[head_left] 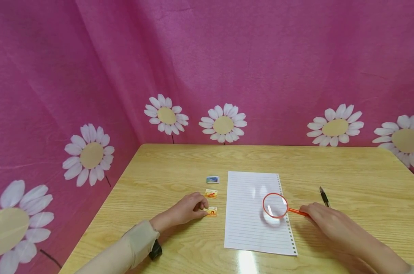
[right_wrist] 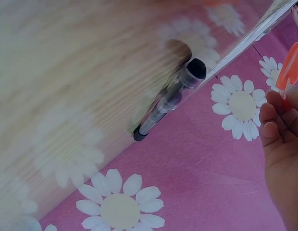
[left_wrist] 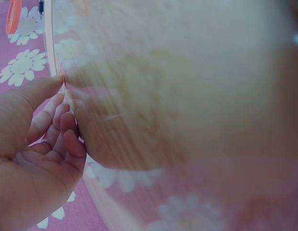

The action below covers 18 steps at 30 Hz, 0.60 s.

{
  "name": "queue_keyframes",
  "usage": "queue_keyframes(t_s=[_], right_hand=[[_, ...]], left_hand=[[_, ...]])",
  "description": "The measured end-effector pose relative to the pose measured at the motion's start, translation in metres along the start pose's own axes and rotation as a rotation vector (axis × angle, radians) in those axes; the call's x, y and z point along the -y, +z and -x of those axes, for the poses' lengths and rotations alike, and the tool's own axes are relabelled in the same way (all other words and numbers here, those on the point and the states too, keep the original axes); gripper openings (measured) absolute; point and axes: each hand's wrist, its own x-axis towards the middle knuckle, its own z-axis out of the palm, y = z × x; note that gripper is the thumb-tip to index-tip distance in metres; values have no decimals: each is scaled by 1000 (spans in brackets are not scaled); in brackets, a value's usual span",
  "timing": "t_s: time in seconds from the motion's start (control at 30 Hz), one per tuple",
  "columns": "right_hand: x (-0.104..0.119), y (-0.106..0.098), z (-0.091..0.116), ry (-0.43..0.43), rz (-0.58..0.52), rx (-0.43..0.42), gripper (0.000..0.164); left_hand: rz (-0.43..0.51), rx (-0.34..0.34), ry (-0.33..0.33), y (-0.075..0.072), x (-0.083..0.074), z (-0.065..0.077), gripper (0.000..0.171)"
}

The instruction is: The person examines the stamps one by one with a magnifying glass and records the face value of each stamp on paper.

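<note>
My left hand (head_left: 187, 208) rests on the table with its fingers curled, thumb and forefinger at the left edge of an orange postage stamp (head_left: 212, 212). Two more stamps lie beyond it in a column: a yellow and red stamp (head_left: 211, 193) and a blue stamp (head_left: 213, 179). In the left wrist view the thumb (left_wrist: 41, 89) meets the tabletop, the other fingers tucked below. My right hand (head_left: 330, 223) grips the orange handle of a magnifying glass (head_left: 298, 212). Its round lens is held over the right side of a lined sheet of paper (head_left: 248, 228).
A black-tipped clear pen (head_left: 324, 196) lies on the wooden table (head_left: 172, 167) just beyond my right hand. Behind the table hangs a pink curtain (head_left: 261, 68) with white daisies. A dark watch or band (head_left: 155, 250) sits by the left sleeve.
</note>
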Motion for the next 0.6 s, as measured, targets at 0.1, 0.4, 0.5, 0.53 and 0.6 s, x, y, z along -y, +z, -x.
queue_keyframes(t_s=[0.1, 0.4, 0.5, 0.53, 0.6], right_hand=[[-1, 0, 2, -5, 16, -15, 49], [-6, -2, 10, 37, 15, 11, 51], [-8, -3, 12, 46, 21, 17, 50], [-8, -3, 13, 50, 26, 21, 49], [-8, -4, 15, 67, 37, 36, 40]], left_hand=[[1, -1, -1, 0, 0, 0, 13], [-10, -10, 8, 2, 2, 0, 14], [-11, -14, 13, 1, 1, 0, 13], [-13, -15, 14, 1, 1, 0, 13], [-13, -17, 17, 1, 1, 0, 13]])
